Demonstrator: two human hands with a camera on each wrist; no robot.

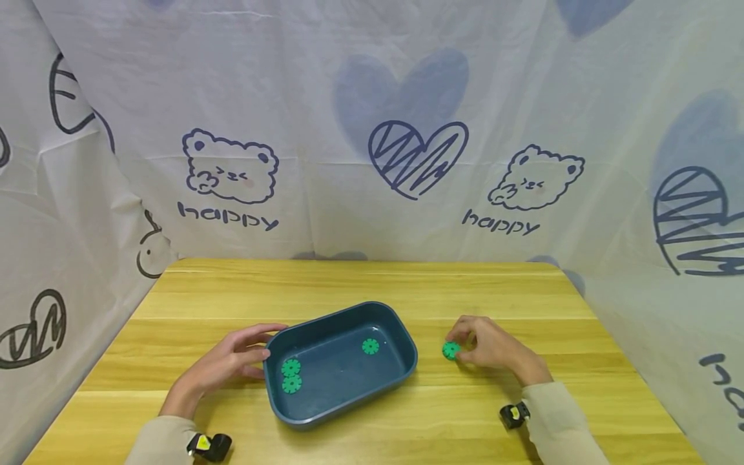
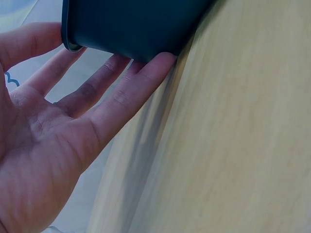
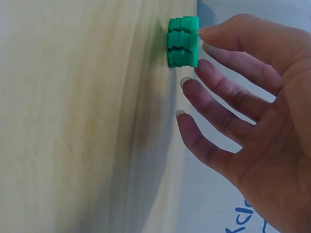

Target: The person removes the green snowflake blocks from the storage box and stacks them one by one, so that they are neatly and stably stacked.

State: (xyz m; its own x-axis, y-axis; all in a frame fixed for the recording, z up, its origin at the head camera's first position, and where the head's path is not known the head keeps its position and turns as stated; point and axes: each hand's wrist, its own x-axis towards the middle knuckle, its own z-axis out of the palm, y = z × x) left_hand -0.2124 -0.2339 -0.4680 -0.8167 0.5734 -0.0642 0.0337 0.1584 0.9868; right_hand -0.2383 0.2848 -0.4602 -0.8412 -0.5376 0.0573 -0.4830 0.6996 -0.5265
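Pinching green discs (image 3: 183, 42), fingers (image 1: 462, 329) partly hidden

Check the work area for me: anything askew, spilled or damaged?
Nothing looks spilled or damaged. One mild oddity: the dark blue tray sits askew to the table edges, its right end angled farther from the person. The green discs inside lie flat.

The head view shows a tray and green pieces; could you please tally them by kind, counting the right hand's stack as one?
Dark blue tray: 1
Green discs in it: 3
Green stack at the right hand: 1
Total: 5
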